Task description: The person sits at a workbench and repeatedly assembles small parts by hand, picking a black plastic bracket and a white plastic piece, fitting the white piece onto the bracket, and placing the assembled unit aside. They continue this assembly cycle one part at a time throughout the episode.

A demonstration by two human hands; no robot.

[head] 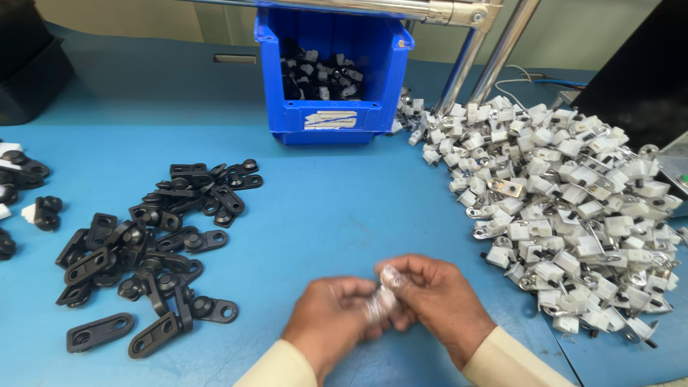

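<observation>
**Blue worktop, both hands on one small part**

Blue worktop point(337, 215) fills the view, with metal frame tubes point(494, 50) rising at the far edge.

Near edge, centre: left hand point(333, 322) and right hand point(433, 297) meet, fingertips touching around a small whitish part point(383, 290). Part is blurred; pale, with a glint like metal, shape not readable. Both grips are closed on it, fingers pinched tight, left from below, right from above. Cream sleeves at both wrists.

Far edge, centre: blue open-front bin point(333, 118) standing upright, holding a shallow heap of assembled pieces point(322, 75), black with white blocks. It looks under half full.

Left half of worktop: loose scatter of black flat links point(154, 251), each with round holes at the ends, lying flat and overlapping. A few more black and white bits point(21, 186) sit at the left edge.

Right side: a large pile of white blocks with metal tabs point(566, 208), spreading from beside the bin to the near right corner. Dark boxes at the far left and far right corners, contents hidden.
</observation>
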